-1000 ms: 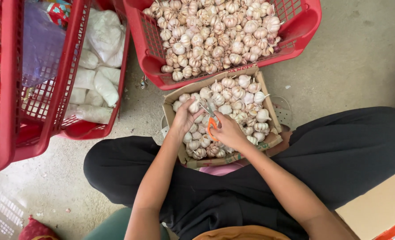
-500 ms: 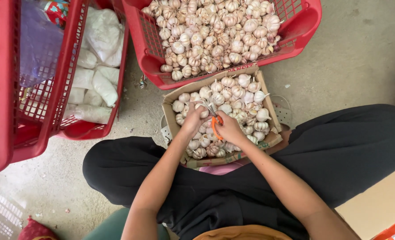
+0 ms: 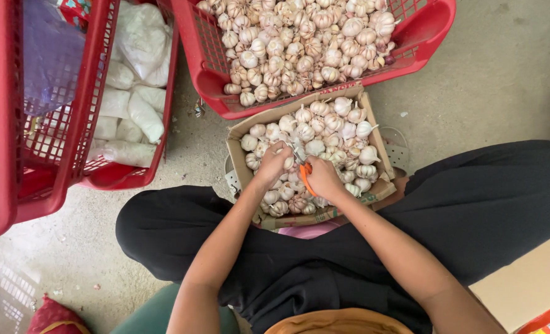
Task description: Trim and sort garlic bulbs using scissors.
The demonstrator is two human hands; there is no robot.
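Sitting cross-legged on the floor, trimming garlic. At far left, red basket [image 3: 70, 124] with white bags. Near the middle, left hand [image 3: 273, 162] pinching a garlic bulb [image 3: 288, 162] over the cardboard box [image 3: 244, 162]. Just right of it, right hand [image 3: 324, 178] closed around orange scissors [image 3: 304, 173], blades at the bulb. Probably snipping the stem now; next needs a steady hold and a clean cut. At upper right, another red basket [image 3: 423, 43], full of garlic.

Papery, matt skins are covering the garlic bulbs [image 3: 324, 133] lying in the rough brown cardboard box [image 3: 241, 158]. The scissors [image 3: 304, 167] are showing orange plastic handles and metal blades. Glossy red plastic baskets [image 3: 429, 37] are standing on the rough concrete floor [image 3: 504, 80].
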